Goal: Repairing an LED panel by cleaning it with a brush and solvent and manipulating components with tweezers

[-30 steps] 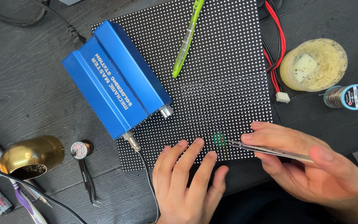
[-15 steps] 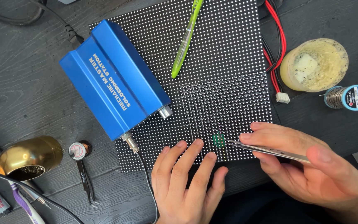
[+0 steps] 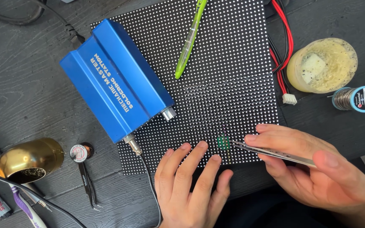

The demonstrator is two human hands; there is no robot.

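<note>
Pressing flat on the lower edge of the black LED matrix panel [image 3: 229, 80], the left hand [image 3: 191, 190] is seen with its fingers spread and released, nothing grasped, much as it was a second ago. Metal tweezers [image 3: 271, 153] are gripped in the right hand [image 3: 317, 169], and their tips are held at a small green component [image 3: 223, 142] lying on the panel just beyond the left fingertips; no clear shift is seen from the earlier frames. Further out, a blue soldering station box [image 3: 115, 84] is rested across the panel's left part, slightly lower in view than before. A green pen [image 3: 189, 40] is laid on the panel's far part. On the dark tabletop [image 3: 22, 76], a yellowish jar [image 3: 322, 65] and a solder spool [image 3: 358, 99] are placed to the right, a brass cup [image 3: 30, 160] to the left.
</note>
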